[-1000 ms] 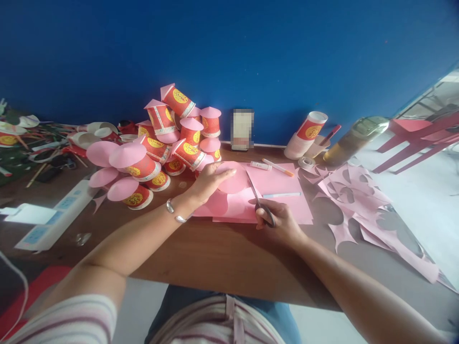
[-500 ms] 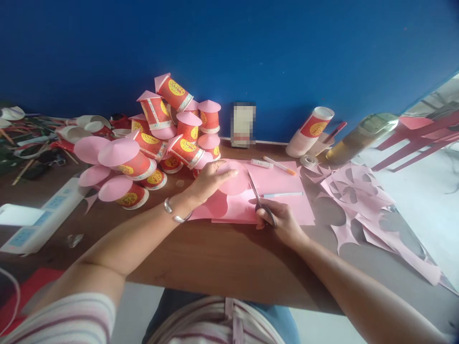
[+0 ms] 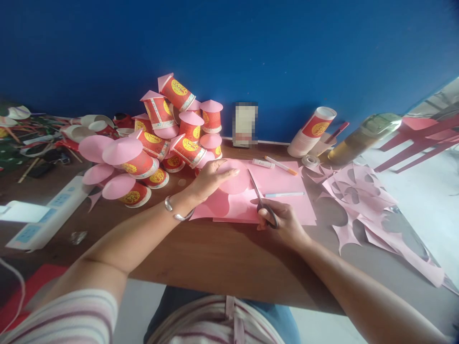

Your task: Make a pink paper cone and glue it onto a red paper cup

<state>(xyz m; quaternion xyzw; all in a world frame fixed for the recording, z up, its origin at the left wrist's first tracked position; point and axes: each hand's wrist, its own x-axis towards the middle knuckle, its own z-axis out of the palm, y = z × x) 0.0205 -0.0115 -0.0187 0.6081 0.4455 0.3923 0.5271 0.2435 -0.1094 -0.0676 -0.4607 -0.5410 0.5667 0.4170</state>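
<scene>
A round pink paper disc point(image 3: 234, 177) is pinched at its left edge by my left hand point(image 3: 212, 179), thumb lying on top. My right hand point(image 3: 281, 220) is closed round the dark handles of a pair of scissors point(image 3: 256, 185). The blades point up and away, their tip at the disc's right edge; whether they touch the paper I cannot tell. Beneath both hands lie pink paper sheets point(image 3: 292, 210) on the brown table. A light blue pen point(image 3: 285, 194), an orange-ended pen point(image 3: 281, 165) and a white marker point(image 3: 263, 163) rest on the sheets.
Left of the sheets, red paper cups point(image 3: 141, 165) with pink cone tops are piled up. A white power strip point(image 3: 46, 215) lies further left. Cut pink scraps point(image 3: 358, 200) cover the right side. Behind stand stacked cups point(image 3: 311, 131), a tape roll point(image 3: 310, 161) and a tilted bottle point(image 3: 364, 138).
The whole view has shifted slightly, with things appearing a little further right. Both hands keep their grips on the disc and the scissors, in nearly the same places.
</scene>
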